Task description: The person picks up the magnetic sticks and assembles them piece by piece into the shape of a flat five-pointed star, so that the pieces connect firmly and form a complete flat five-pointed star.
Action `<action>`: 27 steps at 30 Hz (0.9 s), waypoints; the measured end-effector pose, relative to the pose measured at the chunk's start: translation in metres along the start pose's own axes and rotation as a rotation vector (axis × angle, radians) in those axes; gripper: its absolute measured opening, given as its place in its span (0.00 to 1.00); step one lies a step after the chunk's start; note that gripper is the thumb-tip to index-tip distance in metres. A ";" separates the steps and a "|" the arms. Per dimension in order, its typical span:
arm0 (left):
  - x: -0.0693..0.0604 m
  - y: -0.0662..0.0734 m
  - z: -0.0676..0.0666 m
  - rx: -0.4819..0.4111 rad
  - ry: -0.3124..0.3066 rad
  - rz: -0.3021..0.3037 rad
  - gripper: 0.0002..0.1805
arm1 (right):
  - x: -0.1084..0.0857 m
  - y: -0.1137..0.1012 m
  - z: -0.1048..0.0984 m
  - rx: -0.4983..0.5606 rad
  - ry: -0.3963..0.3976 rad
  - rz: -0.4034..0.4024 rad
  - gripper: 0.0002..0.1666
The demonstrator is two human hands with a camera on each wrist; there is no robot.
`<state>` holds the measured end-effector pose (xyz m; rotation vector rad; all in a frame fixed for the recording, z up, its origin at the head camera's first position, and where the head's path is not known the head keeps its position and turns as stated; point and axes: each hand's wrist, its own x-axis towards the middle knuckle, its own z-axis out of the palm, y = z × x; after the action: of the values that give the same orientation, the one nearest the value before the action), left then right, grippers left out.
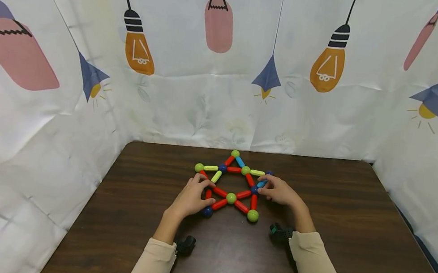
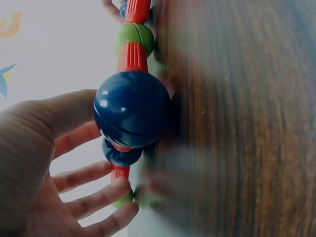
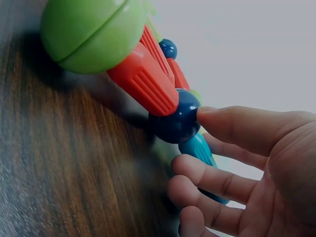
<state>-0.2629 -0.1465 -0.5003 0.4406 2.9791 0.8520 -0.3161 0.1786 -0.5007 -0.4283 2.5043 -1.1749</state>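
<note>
A flat star (image 1: 234,170) of magnetic rods and balls lies on the dark wood table (image 1: 330,266). Its rods are red, yellow and light blue; its balls are green and dark blue. My left hand (image 1: 189,196) holds the star's near left side, thumb by the dark blue corner ball (image 2: 132,106) and fingers spread along the rods behind it. At the right side, my right hand (image 1: 282,192) grips the star: its thumb touches a dark blue ball (image 3: 177,118), and the fingers bend around a light blue rod (image 3: 197,148). The palms hide parts of both sides.
A green ball (image 1: 252,215) forms the star's near right corner, and another green ball (image 1: 235,153) its far tip. Behind the table's far edge hangs a white cloth (image 1: 214,109) printed with lamps. Black wrist cameras (image 1: 186,244) sit under the forearms.
</note>
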 end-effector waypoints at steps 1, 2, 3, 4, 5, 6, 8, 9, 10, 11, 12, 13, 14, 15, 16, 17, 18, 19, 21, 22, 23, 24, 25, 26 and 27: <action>0.000 0.000 0.000 -0.007 -0.007 0.001 0.23 | 0.000 0.000 0.000 0.000 -0.003 -0.002 0.24; 0.000 0.000 -0.001 -0.014 -0.012 0.003 0.23 | 0.000 -0.001 0.000 0.000 -0.005 -0.002 0.25; 0.000 0.000 -0.001 -0.019 -0.015 0.006 0.23 | -0.001 -0.001 0.000 0.001 -0.006 -0.003 0.25; 0.000 0.000 -0.001 -0.022 -0.016 0.013 0.23 | 0.000 -0.001 0.000 0.001 -0.007 -0.006 0.25; 0.000 0.000 -0.002 -0.023 -0.018 0.016 0.23 | 0.000 -0.001 0.000 0.000 -0.007 -0.005 0.25; 0.000 0.000 -0.001 -0.020 -0.020 0.019 0.23 | 0.000 -0.001 0.000 -0.002 -0.009 -0.007 0.25; 0.000 0.000 -0.001 -0.018 -0.020 0.026 0.23 | 0.000 0.000 0.000 -0.005 -0.011 -0.009 0.25; 0.000 0.000 -0.001 -0.017 -0.019 0.030 0.23 | 0.000 0.000 0.001 -0.005 -0.013 -0.010 0.26; 0.000 0.000 -0.001 -0.018 -0.021 0.031 0.23 | 0.000 0.001 0.001 -0.005 -0.015 -0.012 0.25; 0.000 0.000 -0.001 -0.020 -0.022 0.027 0.23 | 0.000 0.001 0.001 -0.004 -0.018 -0.012 0.25; 0.000 0.000 -0.001 -0.021 -0.024 0.027 0.23 | 0.000 0.001 0.001 -0.001 -0.020 -0.013 0.25; -0.001 0.000 -0.001 -0.025 -0.024 0.026 0.23 | 0.000 0.002 0.001 0.004 -0.022 -0.013 0.25; -0.001 0.001 -0.001 -0.026 -0.025 0.027 0.23 | 0.000 0.002 0.002 0.009 -0.024 -0.014 0.25; -0.001 0.001 -0.001 -0.027 -0.028 0.025 0.23 | -0.001 0.002 0.002 0.010 -0.025 -0.013 0.25; -0.001 0.001 -0.001 -0.028 -0.030 0.022 0.23 | -0.001 0.002 0.002 0.012 -0.027 -0.014 0.25; -0.001 0.001 -0.001 -0.029 -0.031 0.020 0.23 | -0.001 0.002 0.002 0.012 -0.029 -0.015 0.25; -0.002 0.001 -0.002 -0.029 -0.032 0.018 0.23 | -0.001 0.003 0.001 0.014 -0.030 -0.016 0.25; -0.002 0.001 -0.002 -0.031 -0.030 0.015 0.23 | -0.001 0.003 0.001 0.013 -0.032 -0.015 0.26; -0.002 0.000 -0.003 -0.030 -0.025 0.010 0.23 | -0.001 0.004 0.001 0.013 -0.043 -0.024 0.26; -0.003 -0.001 -0.005 -0.030 -0.022 0.008 0.23 | -0.001 0.004 0.000 0.014 -0.050 -0.029 0.27; -0.003 -0.002 -0.006 -0.032 -0.019 0.006 0.23 | -0.001 0.004 -0.001 0.015 -0.058 -0.032 0.27; -0.003 -0.003 -0.008 -0.034 -0.015 0.005 0.22 | -0.002 0.003 -0.002 0.019 -0.065 -0.034 0.28; -0.003 -0.004 -0.010 -0.033 -0.006 0.007 0.22 | -0.003 0.003 -0.004 0.025 -0.071 -0.038 0.28; -0.003 -0.005 -0.013 -0.038 0.002 0.004 0.21 | -0.004 0.003 -0.006 0.034 -0.075 -0.045 0.28; -0.004 -0.006 -0.015 -0.045 0.009 0.001 0.20 | -0.005 0.002 -0.008 0.044 -0.075 -0.048 0.29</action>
<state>-0.2626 -0.1605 -0.4908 0.4376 2.9615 0.9210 -0.3149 0.1876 -0.4967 -0.5139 2.4123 -1.2066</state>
